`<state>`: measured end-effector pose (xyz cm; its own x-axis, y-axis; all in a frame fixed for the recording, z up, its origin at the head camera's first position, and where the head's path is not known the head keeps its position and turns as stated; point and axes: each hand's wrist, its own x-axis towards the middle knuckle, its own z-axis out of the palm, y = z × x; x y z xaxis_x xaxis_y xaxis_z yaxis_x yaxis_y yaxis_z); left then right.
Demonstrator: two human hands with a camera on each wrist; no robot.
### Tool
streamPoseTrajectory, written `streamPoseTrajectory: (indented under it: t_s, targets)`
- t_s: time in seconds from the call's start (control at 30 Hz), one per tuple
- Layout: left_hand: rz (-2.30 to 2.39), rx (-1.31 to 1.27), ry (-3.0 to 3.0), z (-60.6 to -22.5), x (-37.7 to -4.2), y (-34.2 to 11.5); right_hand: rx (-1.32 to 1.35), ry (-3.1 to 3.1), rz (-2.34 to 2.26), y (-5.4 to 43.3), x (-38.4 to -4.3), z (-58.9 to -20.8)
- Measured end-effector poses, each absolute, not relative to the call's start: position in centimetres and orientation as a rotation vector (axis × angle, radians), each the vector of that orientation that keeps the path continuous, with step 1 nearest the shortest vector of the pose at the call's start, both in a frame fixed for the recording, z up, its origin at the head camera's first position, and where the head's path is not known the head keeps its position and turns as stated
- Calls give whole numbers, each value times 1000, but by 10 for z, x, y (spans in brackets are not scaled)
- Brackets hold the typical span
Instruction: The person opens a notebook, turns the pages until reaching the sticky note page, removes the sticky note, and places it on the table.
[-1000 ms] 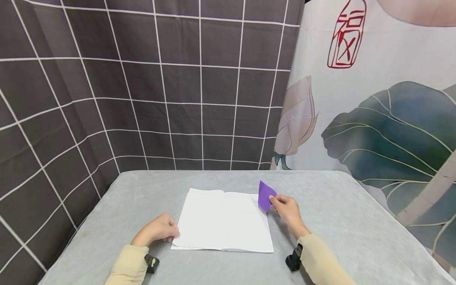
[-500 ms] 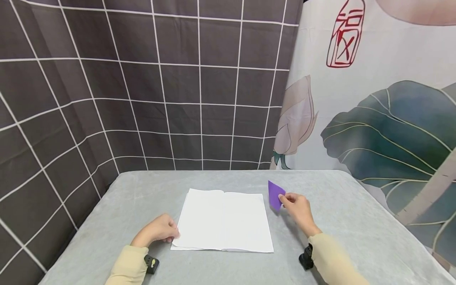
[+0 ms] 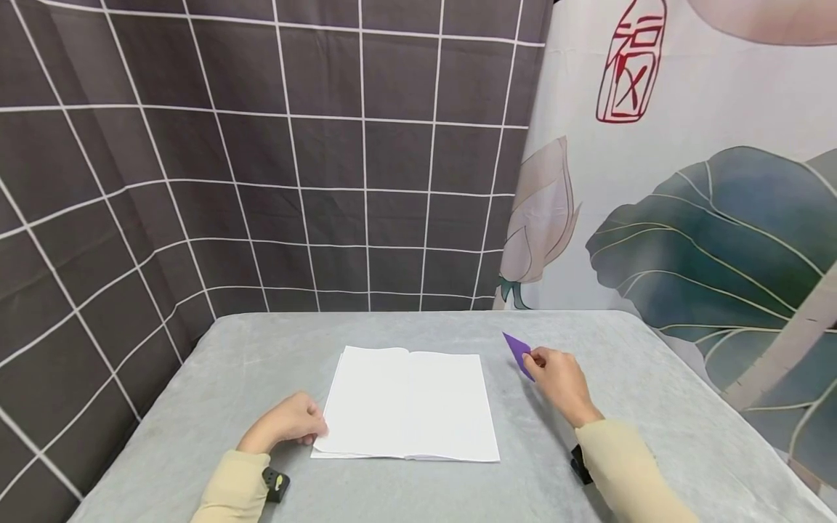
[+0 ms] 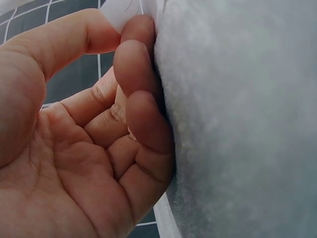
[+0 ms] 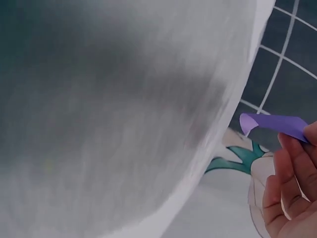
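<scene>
An open notebook (image 3: 405, 403) with blank white pages lies flat on the table. My left hand (image 3: 284, 423) is at its lower left corner. In the left wrist view, thumb and forefinger pinch a white page corner (image 4: 119, 12), and the other fingers curl down near the tabletop. Beyond the notebook's right side, my right hand (image 3: 561, 381) holds a purple sticky note (image 3: 516, 354) above the table, between thumb and fingertips. Seen from the right wrist, the note (image 5: 277, 124) is bent, with a paler curled end pointing away from the fingers.
The grey cloth-covered table (image 3: 261, 341) reaches back to a dark curtain (image 3: 327, 160) with white grid lines. To the right hangs a pale curtain (image 3: 575, 73) printed with leaves and a flower bud. Both wrists carry small black cameras (image 3: 276, 484).
My right hand has carried the purple sticky note rightward, away from the notebook's upper right corner, and the note has turned more edge-on. The left hand has stayed at the page corner.
</scene>
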<state>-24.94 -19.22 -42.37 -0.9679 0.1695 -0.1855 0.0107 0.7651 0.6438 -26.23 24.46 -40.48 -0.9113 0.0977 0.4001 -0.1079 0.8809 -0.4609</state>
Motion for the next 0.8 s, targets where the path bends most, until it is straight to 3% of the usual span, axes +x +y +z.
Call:
streamPoseTrajectory:
  t_s: [0.5,0.8]
  targets:
    - [982,125,2742,-424,-249,-192,383,-2398,-38,249,-269,-412]
    - [993,120,2748,-425,-249,-191,415,-2327,-248,245,-272,-422]
